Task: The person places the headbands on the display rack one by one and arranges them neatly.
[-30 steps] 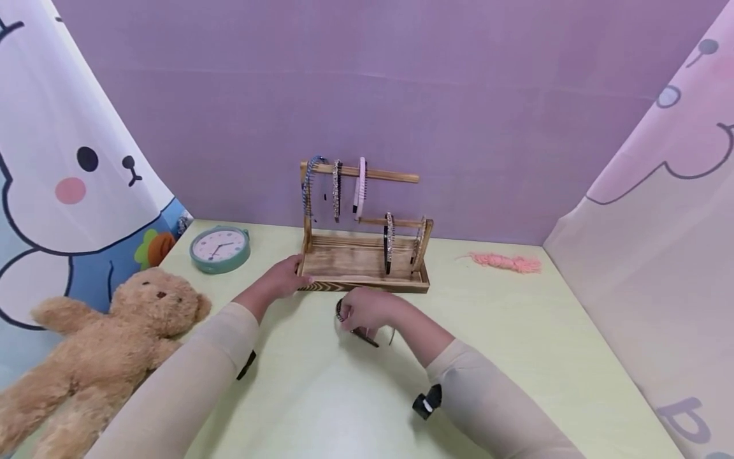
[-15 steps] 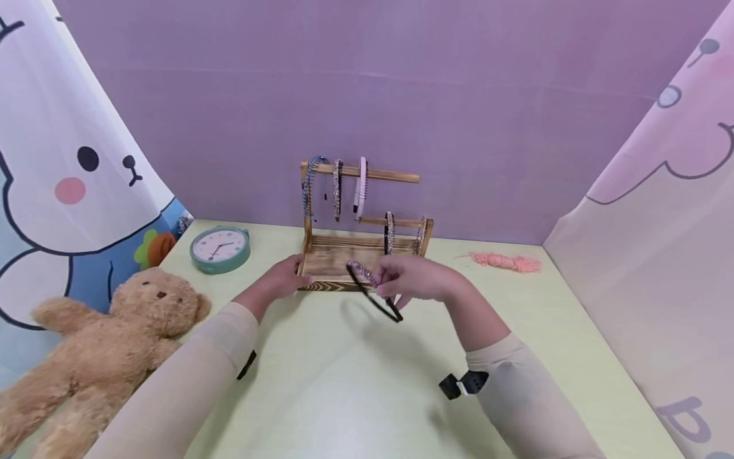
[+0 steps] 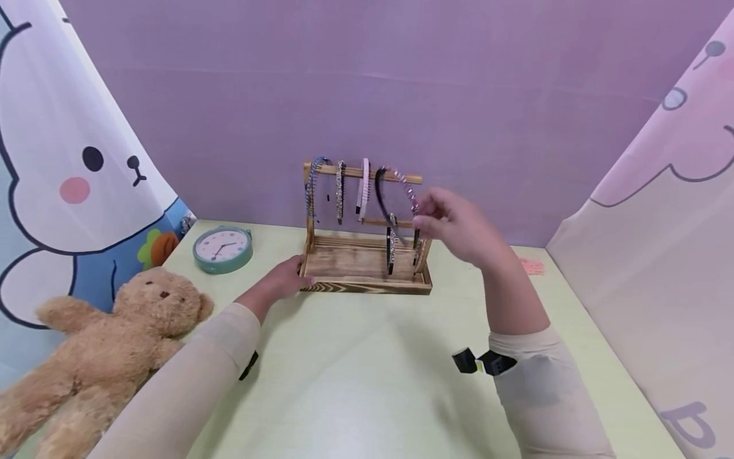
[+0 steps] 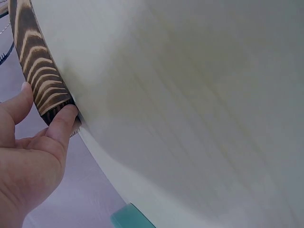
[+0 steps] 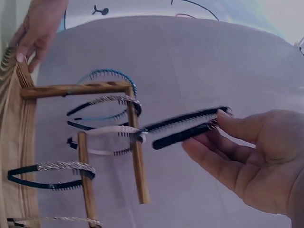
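My right hand [image 3: 461,226] pinches a black headband [image 3: 408,189] with purplish-pink beads, raised near the free right end of the rack's upper bar. In the right wrist view, thumb and fingers hold this headband [image 5: 178,137] by its beaded part, its ends pointing toward the bars. My left hand [image 3: 282,279] grips the left front corner of the wooden rack's tray [image 3: 358,262]; the left wrist view shows thumb and finger on the tray corner [image 4: 45,88]. Blue [image 3: 311,185], silver-beaded [image 3: 339,191] and pale pink [image 3: 365,185] headbands hang on the upper bar.
The lower bar carries a silver-beaded headband [image 3: 392,245] and a thin beaded one [image 3: 420,252]. A teal clock [image 3: 223,249] and a teddy bear [image 3: 109,350] lie to the left. Pink yarn [image 3: 533,266] sits at right, partly behind the right arm. A purple backdrop [image 3: 487,115] stands behind.
My right hand has lifted the beaded headband from the table in front of the tray, up and rightward to the upper bar's height. The left hand keeps its grip on the tray corner.
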A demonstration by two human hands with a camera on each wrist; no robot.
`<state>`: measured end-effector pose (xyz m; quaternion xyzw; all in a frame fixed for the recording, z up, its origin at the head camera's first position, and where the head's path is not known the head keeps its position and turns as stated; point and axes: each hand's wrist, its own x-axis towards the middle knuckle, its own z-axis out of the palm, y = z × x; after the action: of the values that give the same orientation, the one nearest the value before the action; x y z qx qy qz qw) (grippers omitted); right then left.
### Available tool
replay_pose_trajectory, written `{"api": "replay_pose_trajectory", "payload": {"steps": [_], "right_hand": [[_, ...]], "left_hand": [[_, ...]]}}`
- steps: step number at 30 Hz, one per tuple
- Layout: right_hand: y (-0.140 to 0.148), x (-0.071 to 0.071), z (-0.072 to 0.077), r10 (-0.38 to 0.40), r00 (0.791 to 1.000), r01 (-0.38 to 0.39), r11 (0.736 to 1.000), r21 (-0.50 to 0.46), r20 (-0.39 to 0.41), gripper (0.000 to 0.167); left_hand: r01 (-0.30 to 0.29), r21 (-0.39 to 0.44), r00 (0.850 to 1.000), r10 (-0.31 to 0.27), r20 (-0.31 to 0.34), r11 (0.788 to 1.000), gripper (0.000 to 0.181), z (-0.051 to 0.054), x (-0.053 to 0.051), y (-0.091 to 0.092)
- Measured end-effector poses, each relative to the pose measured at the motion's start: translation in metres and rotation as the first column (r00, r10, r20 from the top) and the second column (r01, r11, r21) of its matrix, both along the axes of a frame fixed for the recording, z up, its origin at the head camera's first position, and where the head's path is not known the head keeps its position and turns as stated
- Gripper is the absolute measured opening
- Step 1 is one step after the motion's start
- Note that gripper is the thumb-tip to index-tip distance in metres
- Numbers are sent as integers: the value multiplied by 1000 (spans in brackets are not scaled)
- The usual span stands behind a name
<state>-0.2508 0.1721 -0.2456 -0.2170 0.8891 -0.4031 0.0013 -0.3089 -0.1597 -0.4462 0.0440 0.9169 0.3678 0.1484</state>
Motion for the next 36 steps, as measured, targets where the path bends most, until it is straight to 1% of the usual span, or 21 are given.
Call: {"api": "replay_pose_trajectory", "payload": {"steps": [3,5,7,9,11,14,15,17,19,20,23,26,32,34,36], "right_hand": [[2,-4,6,-105,990,103,994,-35,-92,16],[3,-9,8,-171,974,162,984,-71,-145,19],[4,-17,9,-230,953,214,972,-99,-199,21],[7,-27,8,-291,916,271,956,-109,-277,22],[11,-38,5,-347,869,330,938,-110,-354,21],[18,-55,-4,-410,808,412,907,-93,-422,19],[19,-61,-8,-420,800,424,901,-92,-428,18],[19,-72,-15,-432,791,441,893,-85,-433,18],[16,-82,-24,-435,792,443,892,-87,-429,18],[14,-86,-27,-430,797,434,896,-92,-424,17],[3,-95,-37,-410,822,396,910,-120,-396,17],[-9,-101,-45,-383,845,358,923,-139,-374,17],[-32,-103,-60,-334,871,311,942,-123,-361,17],[-39,-102,-65,-321,877,301,947,-112,-358,18],[-46,-101,-70,-314,879,300,949,-98,-358,17]], "left_hand": [[3,2,1000,-3,-2,1000,72,-1,0,0],[9,0,1000,-9,-11,1000,72,-1,0,0],[11,-1,1000,-11,-19,1000,72,-1,-1,0],[10,2,1000,-10,-25,1000,72,-1,0,0],[11,9,999,-11,-30,1000,72,0,0,1],[22,14,999,-22,-41,1000,71,1,1,1],[26,11,999,-26,-46,1000,71,2,2,1],[27,4,999,-27,-47,1000,72,2,3,1],[25,0,998,-25,-49,1000,72,1,3,1],[26,-2,998,-26,-53,1000,72,1,3,1],[30,2,997,-30,-65,1000,72,0,3,0],[29,6,998,-29,-60,1000,73,0,3,0],[18,14,998,-18,-53,1000,73,0,4,-1],[15,27,998,-14,-55,1000,72,1,3,-1],[19,33,998,-17,-59,999,70,0,3,0]]}}
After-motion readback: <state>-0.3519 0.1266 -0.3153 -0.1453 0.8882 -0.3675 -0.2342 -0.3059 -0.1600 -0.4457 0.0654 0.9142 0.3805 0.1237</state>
